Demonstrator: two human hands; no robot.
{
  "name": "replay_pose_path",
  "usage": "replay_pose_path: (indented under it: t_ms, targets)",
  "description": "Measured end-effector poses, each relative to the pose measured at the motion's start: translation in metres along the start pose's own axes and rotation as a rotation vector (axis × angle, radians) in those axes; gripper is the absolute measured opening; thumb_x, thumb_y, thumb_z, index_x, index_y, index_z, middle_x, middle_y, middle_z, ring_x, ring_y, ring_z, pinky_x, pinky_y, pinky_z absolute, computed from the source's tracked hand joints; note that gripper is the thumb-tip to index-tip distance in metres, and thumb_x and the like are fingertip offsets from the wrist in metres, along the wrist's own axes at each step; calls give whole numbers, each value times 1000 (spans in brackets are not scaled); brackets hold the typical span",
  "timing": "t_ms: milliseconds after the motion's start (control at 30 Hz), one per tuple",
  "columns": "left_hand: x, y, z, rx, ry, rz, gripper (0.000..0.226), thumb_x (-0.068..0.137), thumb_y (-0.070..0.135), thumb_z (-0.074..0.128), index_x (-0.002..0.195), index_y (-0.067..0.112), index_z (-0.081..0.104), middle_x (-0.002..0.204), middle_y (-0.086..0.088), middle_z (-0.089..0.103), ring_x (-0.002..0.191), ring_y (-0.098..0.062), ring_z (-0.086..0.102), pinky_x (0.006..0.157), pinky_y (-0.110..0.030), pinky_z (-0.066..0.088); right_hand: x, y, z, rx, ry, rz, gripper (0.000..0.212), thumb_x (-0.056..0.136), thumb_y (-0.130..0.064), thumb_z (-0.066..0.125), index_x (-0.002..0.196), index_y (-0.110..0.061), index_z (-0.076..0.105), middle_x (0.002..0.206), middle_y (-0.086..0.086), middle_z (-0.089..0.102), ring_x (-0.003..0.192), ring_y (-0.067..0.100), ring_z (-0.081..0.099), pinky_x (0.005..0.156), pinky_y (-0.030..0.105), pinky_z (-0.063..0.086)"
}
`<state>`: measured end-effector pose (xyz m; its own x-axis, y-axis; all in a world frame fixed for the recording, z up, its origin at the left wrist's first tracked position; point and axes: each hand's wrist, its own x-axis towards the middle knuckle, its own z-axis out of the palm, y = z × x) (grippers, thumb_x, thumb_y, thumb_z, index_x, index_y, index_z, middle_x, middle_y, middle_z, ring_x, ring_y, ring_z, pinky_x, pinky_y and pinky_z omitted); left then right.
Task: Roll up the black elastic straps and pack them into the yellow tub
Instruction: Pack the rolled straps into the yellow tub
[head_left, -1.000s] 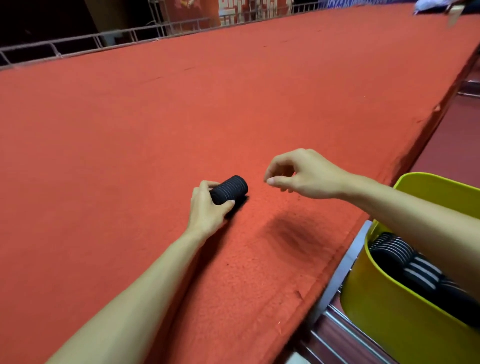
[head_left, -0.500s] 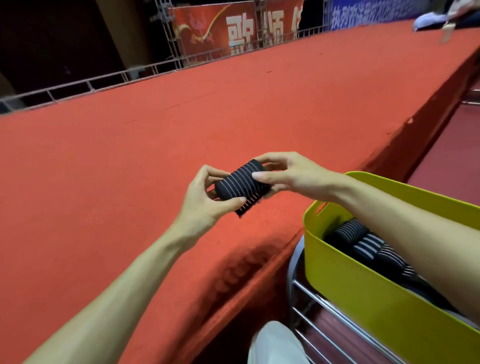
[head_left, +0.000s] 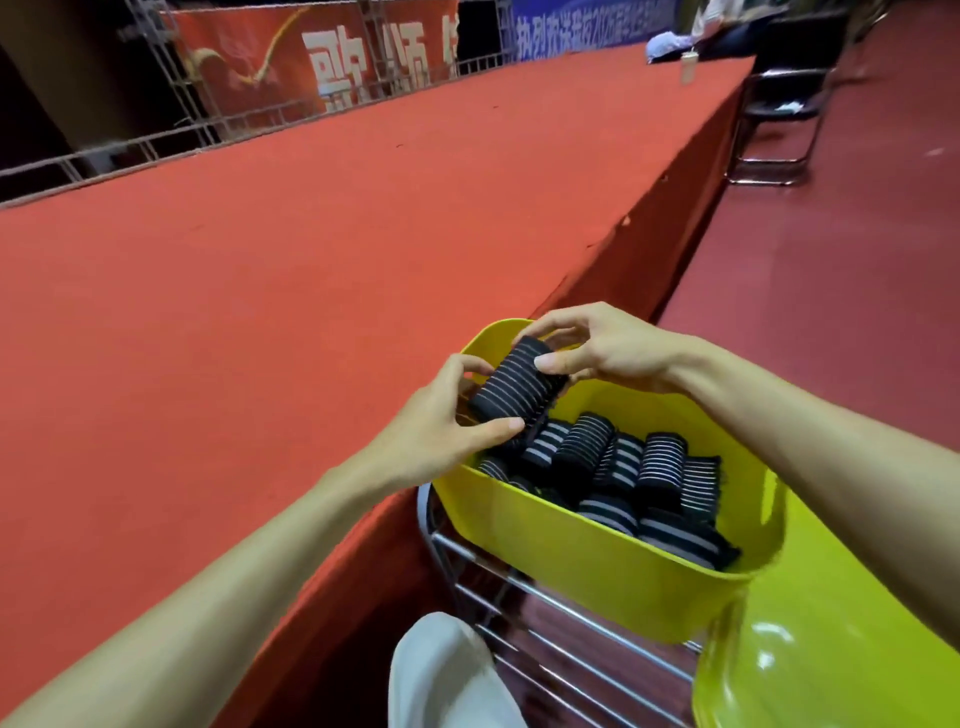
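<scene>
A rolled black elastic strap with thin pale stripes hangs over the near left corner of the yellow tub. My left hand pinches its lower end and my right hand grips its upper end. Inside the tub lie several rolled black straps, packed side by side. The tub rests on a metal wire rack beside the red table.
The long red-covered table stretches away on the left, its edge next to the tub. A second yellow-green container stands at the bottom right. A black chair stands at the far right on the dark red floor. My knee in pale trousers is below.
The roll has been lifted off the red table by both hands and carried right, over the tub. The view has swung right and down.
</scene>
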<state>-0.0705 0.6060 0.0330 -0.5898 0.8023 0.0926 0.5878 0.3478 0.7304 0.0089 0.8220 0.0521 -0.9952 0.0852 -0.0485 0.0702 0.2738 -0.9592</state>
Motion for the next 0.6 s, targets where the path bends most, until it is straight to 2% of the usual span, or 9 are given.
replay_pose_path:
  t_ms: [67,133,200,333,467,533,600]
  targets:
    - [4,-2,8,156,-74,14,45,85,39,71,123,25,50,112,6,62,105,-9,59,94,-34,48,-2,17,-9,-115,11,71,26,87,-9,69,112,-14,65,101,10,65,86,18,61,68,26,50]
    - [7,-7,12,234,-44,58,33,87,34,69,116,23,59,107,7,65,102,-5,59,94,-34,48,0,33,-8,-254,-11,147,29,87,-9,70,115,-10,63,97,9,63,79,17,60,62,22,51]
    - [7,-11,13,237,16,84,20,88,27,68,108,22,65,101,9,67,97,0,60,91,-29,47,7,47,5,-333,-68,219,34,87,-10,70,119,-6,59,100,11,60,79,18,62,60,23,57]
    - [4,-13,11,152,129,73,9,90,17,66,93,23,71,91,13,69,88,4,60,80,-10,44,32,67,34,-422,-147,297,42,89,-12,68,127,-4,53,113,12,53,93,28,62,65,35,61]
    - [-1,-19,9,112,117,70,9,91,15,64,93,20,72,87,15,67,86,6,58,75,-4,38,51,78,55,-451,-213,313,46,91,-13,66,132,-4,48,129,17,52,104,33,63,78,42,59]
    - [-3,-21,8,95,113,80,9,92,15,64,92,20,71,86,16,66,86,7,58,76,-3,37,55,82,60,-509,-244,300,47,92,-16,64,135,-7,46,135,16,51,98,32,68,79,39,59]
    - [-5,-23,7,56,123,83,10,92,14,63,92,21,72,87,15,67,87,6,59,77,-4,38,58,83,63,-617,-260,267,49,92,-21,64,137,-12,46,138,12,52,82,27,71,81,37,58]
